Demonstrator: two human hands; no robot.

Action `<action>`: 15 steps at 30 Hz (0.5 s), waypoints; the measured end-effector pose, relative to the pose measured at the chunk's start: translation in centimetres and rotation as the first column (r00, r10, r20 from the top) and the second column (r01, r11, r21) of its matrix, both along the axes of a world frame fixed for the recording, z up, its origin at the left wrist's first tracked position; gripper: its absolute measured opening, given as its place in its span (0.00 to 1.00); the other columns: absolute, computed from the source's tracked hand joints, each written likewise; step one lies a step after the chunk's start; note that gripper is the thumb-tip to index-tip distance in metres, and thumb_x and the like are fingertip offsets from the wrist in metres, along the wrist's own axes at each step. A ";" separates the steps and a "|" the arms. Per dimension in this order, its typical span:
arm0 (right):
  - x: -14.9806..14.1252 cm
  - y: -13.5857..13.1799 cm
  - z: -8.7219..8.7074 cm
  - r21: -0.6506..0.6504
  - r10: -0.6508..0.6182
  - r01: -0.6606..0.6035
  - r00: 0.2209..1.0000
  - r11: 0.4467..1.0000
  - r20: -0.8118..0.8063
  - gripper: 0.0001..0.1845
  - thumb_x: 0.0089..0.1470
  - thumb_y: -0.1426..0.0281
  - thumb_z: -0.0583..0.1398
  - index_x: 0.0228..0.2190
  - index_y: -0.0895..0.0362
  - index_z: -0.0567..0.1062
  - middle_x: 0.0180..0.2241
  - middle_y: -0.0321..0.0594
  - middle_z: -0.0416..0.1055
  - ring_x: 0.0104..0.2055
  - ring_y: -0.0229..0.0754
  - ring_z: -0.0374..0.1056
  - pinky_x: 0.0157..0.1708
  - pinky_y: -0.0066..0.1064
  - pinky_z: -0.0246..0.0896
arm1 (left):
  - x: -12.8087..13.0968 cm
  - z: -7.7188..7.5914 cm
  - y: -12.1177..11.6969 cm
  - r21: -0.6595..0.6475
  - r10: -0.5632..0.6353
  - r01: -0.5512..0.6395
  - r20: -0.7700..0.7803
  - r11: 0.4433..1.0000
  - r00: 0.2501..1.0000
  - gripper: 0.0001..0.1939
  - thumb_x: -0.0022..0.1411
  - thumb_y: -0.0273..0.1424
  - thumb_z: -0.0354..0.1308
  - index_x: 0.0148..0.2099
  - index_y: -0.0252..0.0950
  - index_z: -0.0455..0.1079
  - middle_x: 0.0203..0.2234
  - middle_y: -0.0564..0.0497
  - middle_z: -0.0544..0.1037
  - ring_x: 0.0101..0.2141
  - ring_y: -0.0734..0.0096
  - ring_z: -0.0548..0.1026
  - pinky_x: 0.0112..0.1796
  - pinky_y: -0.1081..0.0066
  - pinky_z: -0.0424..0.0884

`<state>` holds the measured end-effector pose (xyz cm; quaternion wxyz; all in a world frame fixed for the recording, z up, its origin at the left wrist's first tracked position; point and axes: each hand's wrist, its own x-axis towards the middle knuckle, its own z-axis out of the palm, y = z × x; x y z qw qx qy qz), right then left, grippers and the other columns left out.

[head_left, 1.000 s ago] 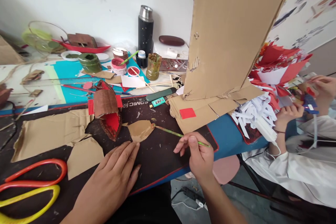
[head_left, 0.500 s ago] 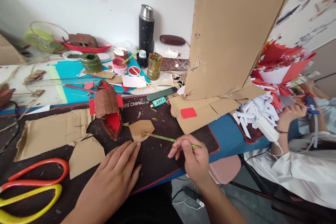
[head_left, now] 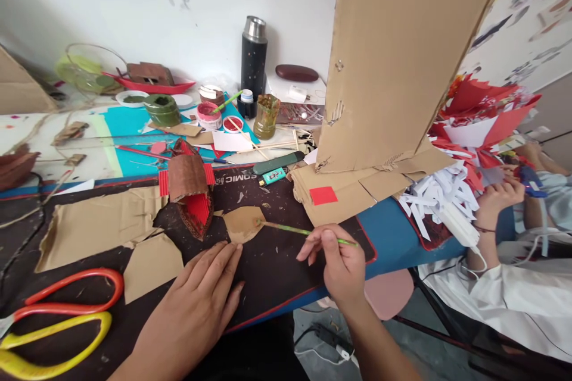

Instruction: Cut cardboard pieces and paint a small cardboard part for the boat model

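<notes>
My right hand (head_left: 338, 264) pinches a thin green paintbrush (head_left: 298, 230). The brush tip rests on a small leaf-shaped cardboard piece (head_left: 243, 223) lying on the black mat (head_left: 268, 262). My left hand (head_left: 190, 312) lies flat on the mat, fingers stretched out, fingertips touching the near edge of that piece. A small model boat (head_left: 190, 193) with a brown corrugated roof and red inside stands just left of the piece.
Red and yellow scissors (head_left: 58, 321) lie at the near left beside torn cardboard sheets (head_left: 98, 226). Paint jars (head_left: 210, 114) and a black flask (head_left: 252, 62) stand at the back. A tall cardboard box (head_left: 393, 59) rises at right. Another person's hands (head_left: 496, 202) work beside red and white paper.
The brush tip slid across the cardboard piece to the left and back toward its right edge. My left hand stayed put. The view shifted slightly.
</notes>
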<state>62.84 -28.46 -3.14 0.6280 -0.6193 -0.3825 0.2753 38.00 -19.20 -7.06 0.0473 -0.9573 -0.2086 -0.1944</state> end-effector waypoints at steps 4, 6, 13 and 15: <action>-0.2 -0.2 0.0 -0.004 0.015 -0.015 1.000 1.000 0.004 0.23 0.78 0.54 0.60 0.34 0.55 0.81 0.23 0.39 0.81 0.23 0.42 0.80 0.21 0.27 0.70 | 0.0 0.0 -0.1 0.010 0.009 -0.009 -0.014 1.000 1.000 0.25 0.80 0.32 0.48 0.68 0.23 0.74 0.60 0.31 0.82 0.59 0.44 0.79 0.61 0.51 0.68; -0.7 -0.3 -0.1 -0.009 0.070 -0.071 0.997 0.997 -0.018 0.23 0.78 0.54 0.60 0.34 0.55 0.81 0.22 0.39 0.80 0.22 0.42 0.80 0.21 0.27 0.71 | 0.0 0.0 -0.1 -0.007 0.019 -0.019 -0.003 1.000 1.000 0.25 0.80 0.32 0.48 0.69 0.26 0.74 0.60 0.33 0.82 0.60 0.47 0.79 0.62 0.52 0.68; 0.0 -0.2 0.3 0.000 0.013 -0.013 1.000 1.000 0.006 0.25 0.77 0.53 0.60 0.33 0.56 0.81 0.21 0.40 0.80 0.21 0.42 0.79 0.20 0.26 0.70 | 0.2 0.3 0.0 0.051 0.000 0.000 -0.004 0.999 1.000 0.24 0.79 0.31 0.49 0.67 0.20 0.73 0.58 0.30 0.82 0.58 0.43 0.78 0.61 0.50 0.67; 0.3 -0.3 0.4 0.002 -0.007 0.007 1.000 1.000 0.006 0.25 0.77 0.53 0.60 0.33 0.56 0.81 0.21 0.40 0.80 0.21 0.41 0.79 0.19 0.25 0.70 | 0.3 0.5 0.0 0.064 -0.003 0.003 -0.001 0.998 1.000 0.24 0.79 0.31 0.49 0.66 0.19 0.73 0.58 0.30 0.82 0.57 0.43 0.78 0.60 0.49 0.67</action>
